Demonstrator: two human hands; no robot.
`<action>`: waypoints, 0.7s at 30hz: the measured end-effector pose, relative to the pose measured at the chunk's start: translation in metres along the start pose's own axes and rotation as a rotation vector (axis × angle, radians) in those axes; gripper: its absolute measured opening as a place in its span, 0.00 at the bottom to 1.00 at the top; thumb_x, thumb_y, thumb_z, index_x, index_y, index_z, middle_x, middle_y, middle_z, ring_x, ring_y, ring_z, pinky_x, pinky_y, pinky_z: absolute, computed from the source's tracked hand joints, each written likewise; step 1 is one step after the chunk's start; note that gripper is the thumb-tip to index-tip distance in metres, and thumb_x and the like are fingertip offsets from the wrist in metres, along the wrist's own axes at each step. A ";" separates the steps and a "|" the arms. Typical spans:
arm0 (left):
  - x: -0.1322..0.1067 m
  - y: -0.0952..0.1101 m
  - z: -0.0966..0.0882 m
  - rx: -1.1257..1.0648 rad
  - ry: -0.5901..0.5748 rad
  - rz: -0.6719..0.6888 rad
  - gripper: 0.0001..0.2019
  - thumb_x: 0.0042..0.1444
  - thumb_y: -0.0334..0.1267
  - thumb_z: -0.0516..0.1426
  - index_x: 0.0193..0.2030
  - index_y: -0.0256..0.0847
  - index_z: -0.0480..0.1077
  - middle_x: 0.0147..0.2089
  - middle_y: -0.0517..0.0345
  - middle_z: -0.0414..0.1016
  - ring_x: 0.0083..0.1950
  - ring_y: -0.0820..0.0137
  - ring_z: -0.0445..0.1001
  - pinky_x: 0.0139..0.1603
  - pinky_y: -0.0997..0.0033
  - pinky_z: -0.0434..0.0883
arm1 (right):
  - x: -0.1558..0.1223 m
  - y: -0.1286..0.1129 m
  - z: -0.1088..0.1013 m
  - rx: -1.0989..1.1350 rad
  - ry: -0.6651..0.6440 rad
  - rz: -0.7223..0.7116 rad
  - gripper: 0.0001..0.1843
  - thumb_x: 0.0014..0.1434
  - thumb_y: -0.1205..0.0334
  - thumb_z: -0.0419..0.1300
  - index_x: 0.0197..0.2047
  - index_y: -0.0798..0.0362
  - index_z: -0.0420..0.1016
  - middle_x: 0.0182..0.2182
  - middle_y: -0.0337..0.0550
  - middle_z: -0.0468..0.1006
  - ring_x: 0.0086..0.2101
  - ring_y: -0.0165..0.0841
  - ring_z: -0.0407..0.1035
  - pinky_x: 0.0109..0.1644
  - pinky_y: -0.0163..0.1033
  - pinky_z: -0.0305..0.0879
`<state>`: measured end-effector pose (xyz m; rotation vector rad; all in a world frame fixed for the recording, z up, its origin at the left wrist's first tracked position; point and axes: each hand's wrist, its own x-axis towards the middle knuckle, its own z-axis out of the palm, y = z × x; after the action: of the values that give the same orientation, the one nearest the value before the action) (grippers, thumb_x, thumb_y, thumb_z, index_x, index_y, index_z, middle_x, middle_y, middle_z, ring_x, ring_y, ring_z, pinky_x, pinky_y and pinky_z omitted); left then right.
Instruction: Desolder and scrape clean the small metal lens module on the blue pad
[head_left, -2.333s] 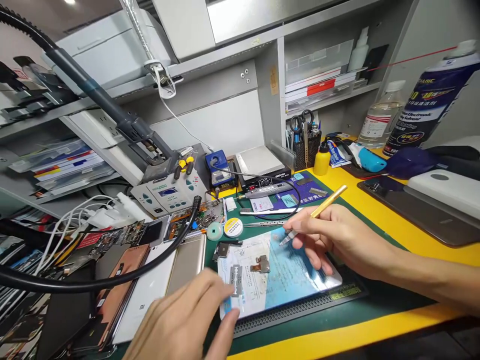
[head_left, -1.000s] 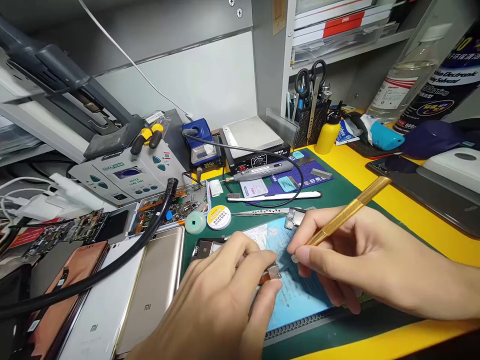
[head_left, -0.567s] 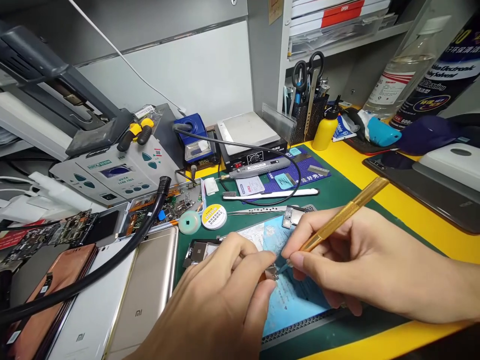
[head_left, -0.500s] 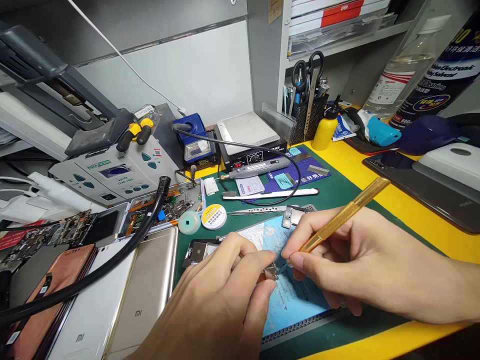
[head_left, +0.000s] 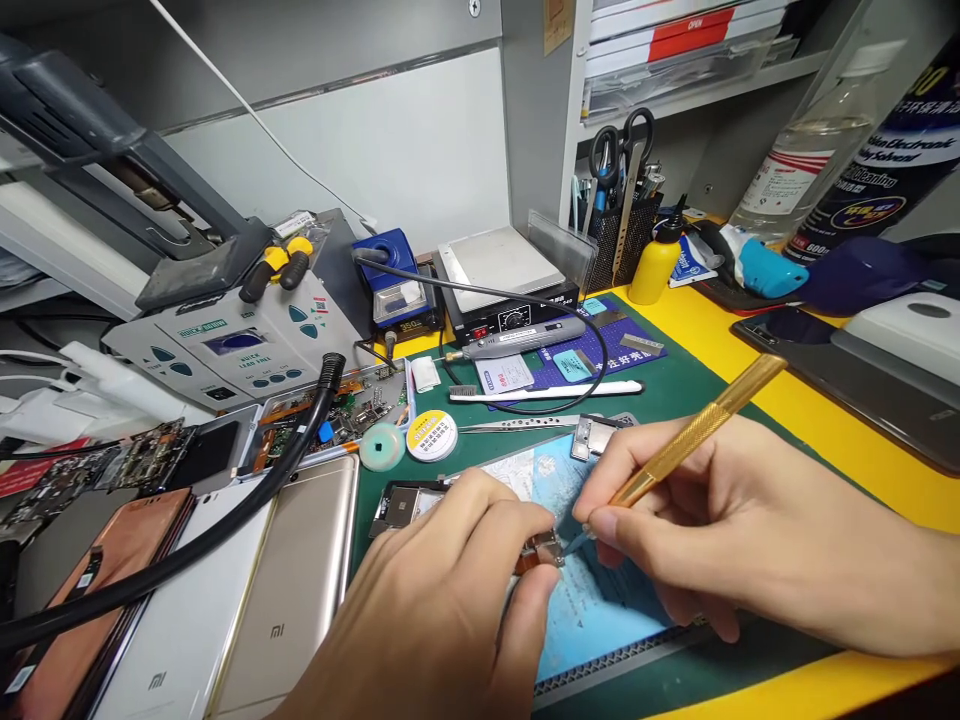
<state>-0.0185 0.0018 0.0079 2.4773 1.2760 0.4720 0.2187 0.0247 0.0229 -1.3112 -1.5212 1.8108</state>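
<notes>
Between the thumb and fingers of my left hand (head_left: 457,590) is a small metal phone part with an orange flex cable (head_left: 541,552). My right hand (head_left: 720,530) holds a gold craft knife (head_left: 697,430) like a pen, its blade tip at the part's right edge; whether it touches I cannot tell. Both hands are over a blue-printed sheet (head_left: 600,625). Partly hidden behind my left hand lies a dark-framed phone piece (head_left: 405,505). Close to my right fingers is a small metal bracket (head_left: 592,436).
A green mat (head_left: 675,390) covers the yellow desk. Tweezers (head_left: 517,424), a toothbrush (head_left: 547,391) and a round tin (head_left: 431,436) lie beyond my hands. Phones (head_left: 300,570) and a black hose (head_left: 225,530) are at left. A yellow bottle (head_left: 654,265) stands at the back.
The view has shifted slightly, so everything sits a little further right. The small part shows a bit more between my left fingers. Both grips stay the same.
</notes>
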 end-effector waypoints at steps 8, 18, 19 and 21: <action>0.001 0.001 0.003 0.022 0.027 0.035 0.12 0.67 0.32 0.56 0.53 0.54 0.72 0.46 0.65 0.78 0.41 0.68 0.82 0.41 0.67 0.80 | 0.000 0.004 -0.001 -0.023 0.007 -0.037 0.05 0.63 0.60 0.68 0.37 0.51 0.77 0.16 0.31 0.71 0.16 0.25 0.61 0.17 0.26 0.60; 0.000 0.002 0.001 0.002 0.023 0.035 0.13 0.66 0.31 0.57 0.53 0.53 0.71 0.46 0.65 0.79 0.40 0.68 0.81 0.41 0.68 0.79 | 0.000 0.008 0.000 -0.066 0.003 -0.088 0.08 0.67 0.57 0.65 0.38 0.51 0.79 0.17 0.31 0.69 0.17 0.26 0.62 0.17 0.27 0.57; 0.000 0.002 0.001 0.004 0.021 0.038 0.13 0.66 0.31 0.57 0.53 0.53 0.71 0.46 0.65 0.79 0.41 0.69 0.82 0.41 0.68 0.79 | 0.000 0.008 -0.001 -0.062 0.002 -0.090 0.08 0.67 0.56 0.65 0.38 0.51 0.79 0.17 0.31 0.69 0.17 0.26 0.62 0.17 0.27 0.57; 0.000 0.002 0.001 0.009 0.026 0.043 0.13 0.67 0.31 0.56 0.53 0.54 0.71 0.46 0.67 0.80 0.41 0.69 0.82 0.41 0.68 0.79 | 0.000 0.009 -0.001 -0.055 0.005 -0.093 0.08 0.68 0.57 0.64 0.38 0.51 0.79 0.17 0.31 0.68 0.17 0.26 0.62 0.17 0.27 0.58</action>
<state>-0.0163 0.0006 0.0075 2.5187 1.2392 0.5111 0.2215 0.0229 0.0148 -1.2472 -1.6127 1.7184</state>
